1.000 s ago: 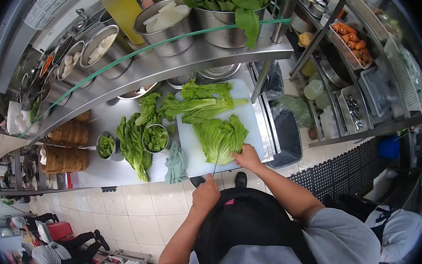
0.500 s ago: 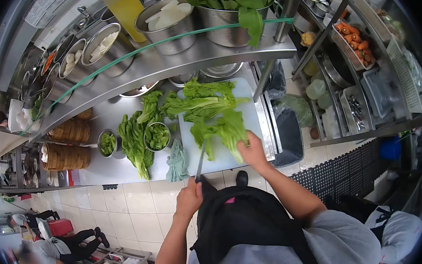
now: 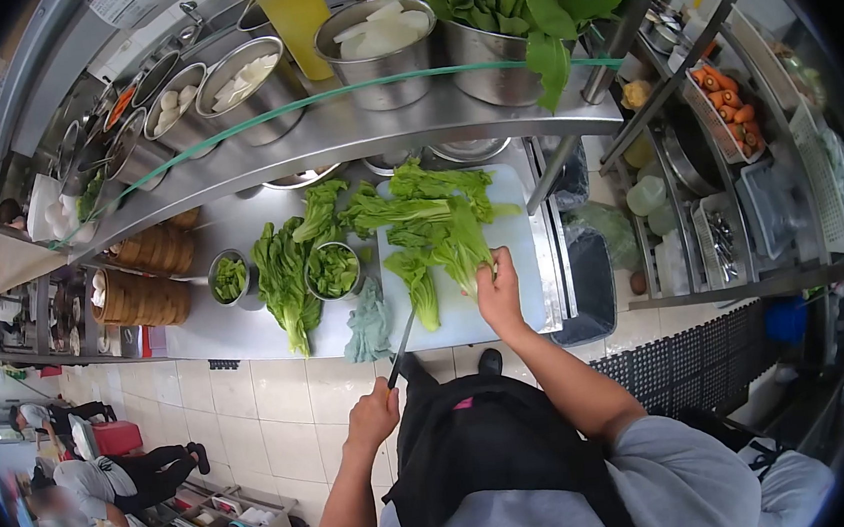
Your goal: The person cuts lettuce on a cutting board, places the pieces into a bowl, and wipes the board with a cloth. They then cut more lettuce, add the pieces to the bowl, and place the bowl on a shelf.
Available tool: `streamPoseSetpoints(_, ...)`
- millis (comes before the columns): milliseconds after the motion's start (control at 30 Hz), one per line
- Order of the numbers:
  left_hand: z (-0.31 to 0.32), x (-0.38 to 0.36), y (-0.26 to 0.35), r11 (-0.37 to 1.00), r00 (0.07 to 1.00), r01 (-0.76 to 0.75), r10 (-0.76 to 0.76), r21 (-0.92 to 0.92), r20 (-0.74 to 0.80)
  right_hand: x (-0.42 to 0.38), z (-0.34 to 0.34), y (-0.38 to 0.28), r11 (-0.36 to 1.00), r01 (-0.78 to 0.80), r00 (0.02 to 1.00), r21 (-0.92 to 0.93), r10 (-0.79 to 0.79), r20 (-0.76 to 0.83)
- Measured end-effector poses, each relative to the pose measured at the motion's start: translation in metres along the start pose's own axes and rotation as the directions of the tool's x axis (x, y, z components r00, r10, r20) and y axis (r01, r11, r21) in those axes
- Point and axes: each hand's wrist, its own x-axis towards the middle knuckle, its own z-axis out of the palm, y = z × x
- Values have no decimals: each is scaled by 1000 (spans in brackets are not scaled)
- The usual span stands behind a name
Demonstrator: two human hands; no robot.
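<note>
My left hand (image 3: 373,416) is wrapped round the handle of a knife (image 3: 404,335), whose blade points up at the near left edge of the white cutting board (image 3: 523,275). Over the board's right half, my right hand (image 3: 499,292) grips the lower end of a leafy green (image 3: 459,250). Another leafy green (image 3: 425,298) lies just left of it, beside the knife tip. More leafy greens (image 3: 426,198) are spread across the far part of the board. A crumpled green cloth (image 3: 368,321) lies against the board's left side.
Two metal cups of cut greens (image 3: 332,270) (image 3: 230,278) and loose greens (image 3: 286,285) stand left of the board. Bamboo steamers (image 3: 144,296) are farther left. A steel shelf (image 3: 362,146) with containers crosses above. A bin (image 3: 584,284) is at the right; people (image 3: 110,481) are at lower left.
The leafy green in my right hand has moved slightly, and its shape differs. My left hand and the knife have drawn back a little from the board. The whole view has shifted.
</note>
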Motion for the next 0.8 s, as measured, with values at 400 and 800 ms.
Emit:
streamPoseSetpoints(400, 7, 3, -12, 989, 1000, -8, 8, -151, -1, 2, 15, -16, 768, 535, 842, -351, -519, 148)
streamPoseSetpoints(800, -2, -36, -28, 944, 991, 100, -123, -315, -55, -25, 50, 62, 476, 433, 863, -765, 25, 504)
